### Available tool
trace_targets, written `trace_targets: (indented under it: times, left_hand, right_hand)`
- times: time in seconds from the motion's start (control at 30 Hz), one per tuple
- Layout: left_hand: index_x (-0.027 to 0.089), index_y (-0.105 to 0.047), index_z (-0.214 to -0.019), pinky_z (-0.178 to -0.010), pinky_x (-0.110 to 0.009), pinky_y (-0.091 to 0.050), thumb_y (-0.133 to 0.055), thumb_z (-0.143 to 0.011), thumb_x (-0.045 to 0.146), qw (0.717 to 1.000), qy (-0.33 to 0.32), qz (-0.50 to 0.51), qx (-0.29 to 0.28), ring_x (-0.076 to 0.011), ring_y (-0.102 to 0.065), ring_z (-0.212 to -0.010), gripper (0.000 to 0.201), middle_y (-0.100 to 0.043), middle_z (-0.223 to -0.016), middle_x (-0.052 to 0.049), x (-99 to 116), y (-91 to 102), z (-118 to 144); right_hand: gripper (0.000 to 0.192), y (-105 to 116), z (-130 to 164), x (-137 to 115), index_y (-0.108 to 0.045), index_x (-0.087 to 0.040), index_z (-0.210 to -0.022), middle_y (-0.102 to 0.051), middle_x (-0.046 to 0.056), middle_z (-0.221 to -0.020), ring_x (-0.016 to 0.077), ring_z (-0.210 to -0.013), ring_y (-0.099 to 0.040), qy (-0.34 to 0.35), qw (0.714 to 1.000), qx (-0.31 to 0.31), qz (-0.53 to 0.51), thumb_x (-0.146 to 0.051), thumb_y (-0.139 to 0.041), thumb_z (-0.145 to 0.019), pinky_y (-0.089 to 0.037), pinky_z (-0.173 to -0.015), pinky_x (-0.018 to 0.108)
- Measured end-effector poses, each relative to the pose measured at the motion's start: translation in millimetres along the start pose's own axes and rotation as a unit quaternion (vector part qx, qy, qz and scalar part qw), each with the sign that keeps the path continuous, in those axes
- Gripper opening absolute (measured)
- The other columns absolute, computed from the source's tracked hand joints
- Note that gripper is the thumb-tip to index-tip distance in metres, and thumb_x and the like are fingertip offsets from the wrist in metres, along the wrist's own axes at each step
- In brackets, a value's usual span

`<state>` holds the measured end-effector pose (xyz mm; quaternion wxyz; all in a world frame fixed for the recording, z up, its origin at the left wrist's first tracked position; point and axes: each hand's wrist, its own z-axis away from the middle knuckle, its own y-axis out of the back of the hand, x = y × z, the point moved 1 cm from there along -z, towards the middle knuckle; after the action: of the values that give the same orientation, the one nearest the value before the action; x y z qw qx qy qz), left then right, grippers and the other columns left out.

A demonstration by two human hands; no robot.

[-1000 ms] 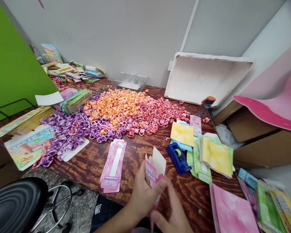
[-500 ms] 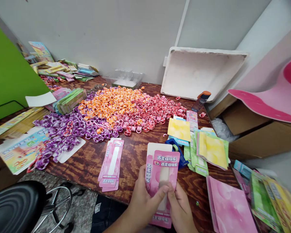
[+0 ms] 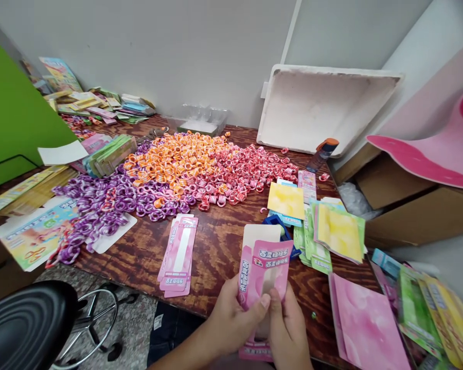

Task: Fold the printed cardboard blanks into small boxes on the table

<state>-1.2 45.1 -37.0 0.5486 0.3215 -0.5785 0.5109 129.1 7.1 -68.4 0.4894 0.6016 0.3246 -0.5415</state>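
Both my hands hold a pink printed cardboard box [image 3: 268, 262] with a long window down its front, near the table's front edge. My left hand [image 3: 235, 313] grips its left side, thumb across the front. My right hand [image 3: 287, 324] closes on the right side, its thumb beside the left one. A pale flap stands up at the box's far end. Left of it on the table lies a small stack of flat pink boxes [image 3: 180, 252]. Behind the held box sits a blue tape dispenser [image 3: 272, 221], partly hidden.
Heaps of purple rings [image 3: 100, 205], orange rings [image 3: 173, 159] and red rings [image 3: 239, 169] cover the table's middle. Yellow cards [image 3: 339, 234] and pink cards [image 3: 370, 318] lie to the right. A white foam tray [image 3: 324, 108] leans on the wall; a bottle [image 3: 322, 154] stands before it. A black stool [image 3: 27, 324] is front left.
Both hands and the pink box have shifted slightly right in the view, and the box is tilted a little more. The hands keep their grip. The camera view has moved slightly.
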Motion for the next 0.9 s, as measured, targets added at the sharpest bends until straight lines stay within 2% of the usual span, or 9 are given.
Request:
trace_targets:
  times: [0.13,0.23,0.33,0.5,0.6,0.67,0.73,0.8,0.9]
  left_hand:
    - [0.007,-0.07,-0.118,-0.097,-0.039,-0.059,-0.072,-0.085,0.068,0.999,0.029,-0.02,0.018,-0.0278,-0.073,-0.103,0.069,-0.078,-0.114,-0.018,1.3,-4.7,1.8]
    - [0.007,-0.065,-0.121,-0.097,-0.041,-0.06,-0.071,-0.083,0.073,0.999,0.034,-0.004,0.02,-0.0295,-0.074,-0.105,0.076,-0.078,-0.116,-0.02,2.2,-7.8,4.4]
    - [0.008,-0.061,-0.123,-0.097,-0.042,-0.061,-0.069,-0.082,0.076,0.999,0.026,-0.004,0.025,-0.0308,-0.074,-0.106,0.079,-0.076,-0.118,-0.022,0.4,-8.2,7.5]
    - [0.014,-0.055,-0.131,-0.107,-0.04,-0.054,-0.062,-0.098,0.058,0.999,-0.046,-0.017,0.004,-0.0259,-0.069,-0.114,0.055,-0.071,-0.126,-0.016,5.4,-8.0,4.5]
    - [0.02,-0.049,-0.136,-0.104,-0.033,-0.054,-0.068,-0.098,0.04,0.993,-0.102,-0.036,0.056,-0.0214,-0.067,-0.116,0.047,-0.069,-0.127,-0.01,14.9,-7.1,-1.5]
    - [0.021,-0.054,-0.128,-0.093,-0.029,-0.056,-0.072,-0.096,0.035,0.988,-0.111,-0.032,0.101,-0.0198,-0.07,-0.105,0.04,-0.073,-0.119,-0.007,20.3,-6.1,-4.9]
    - [0.019,-0.062,-0.115,-0.082,-0.026,-0.056,-0.068,-0.099,0.034,0.986,-0.108,-0.043,0.123,-0.0176,-0.071,-0.089,0.023,-0.076,-0.105,-0.005,23.7,-5.3,-6.9]
    - [0.019,-0.064,-0.107,-0.078,-0.026,-0.054,-0.059,-0.105,0.034,0.982,-0.119,-0.073,0.128,-0.0154,-0.068,-0.08,0.016,-0.076,-0.097,-0.004,25.0,-4.8,-7.2]
    - [0.019,-0.06,-0.12,-0.087,-0.027,-0.054,-0.059,-0.104,0.033,0.98,-0.154,-0.078,0.101,-0.0169,-0.07,-0.09,0.021,-0.076,-0.106,-0.006,23.1,-5.4,-5.5]
  right_hand:
    - [0.054,-0.6,4.8,-5.4,-0.061,-0.021,-0.123,-0.077,0.013,-0.111,0.0278,-0.1,-0.072,-0.009,1.0,-0.006,0.02,-0.068,-0.05,-0.1,-0.057,-0.091,0.038]
    - [0.055,-4.1,12.1,-14.3,-0.057,-0.022,-0.125,-0.075,0.013,-0.114,0.0288,-0.102,-0.07,-0.01,0.999,0.028,0.045,-0.071,-0.045,-0.101,-0.054,-0.088,0.039]
    - [0.056,-6.0,15.8,-22.2,-0.056,-0.023,-0.125,-0.074,0.012,-0.112,0.0286,-0.101,-0.07,-0.009,0.998,0.018,0.051,-0.072,-0.044,-0.101,-0.052,-0.087,0.038]
    - [0.046,-0.2,5.7,-24.6,-0.062,-0.023,-0.117,-0.076,0.009,-0.102,0.0252,-0.091,-0.072,-0.001,1.0,-0.011,0.014,-0.065,-0.051,-0.101,-0.055,-0.083,0.035]
    - [0.044,1.0,-3.5,-19.1,-0.064,-0.023,-0.117,-0.076,0.009,-0.105,0.0245,-0.093,-0.073,0.005,1.0,-0.01,-0.019,-0.062,-0.056,-0.1,-0.057,-0.084,0.034]
    - [0.045,-0.5,-6.0,-13.9,-0.064,-0.023,-0.12,-0.076,0.01,-0.102,0.0259,-0.095,-0.073,-0.003,1.0,0.001,-0.02,-0.062,-0.058,-0.099,-0.059,-0.085,0.035]
    - [0.046,-2.2,-3.9,-9.7,-0.064,-0.022,-0.121,-0.076,0.01,-0.097,0.0287,-0.099,-0.073,-0.006,1.0,-0.002,-0.012,-0.061,-0.063,-0.096,-0.059,-0.087,0.038]
    - [0.054,-1.8,2.6,-7.5,-0.063,-0.021,-0.128,-0.077,0.013,-0.107,0.0321,-0.114,-0.07,0.003,1.0,-0.019,-0.021,-0.062,-0.066,-0.093,-0.058,-0.097,0.041]
    - [0.07,5.7,15.2,-5.3,-0.06,-0.023,-0.14,-0.066,0.015,-0.142,0.0343,-0.138,-0.058,0.0,0.999,-0.031,-0.042,-0.074,-0.06,-0.092,-0.044,-0.119,0.048]
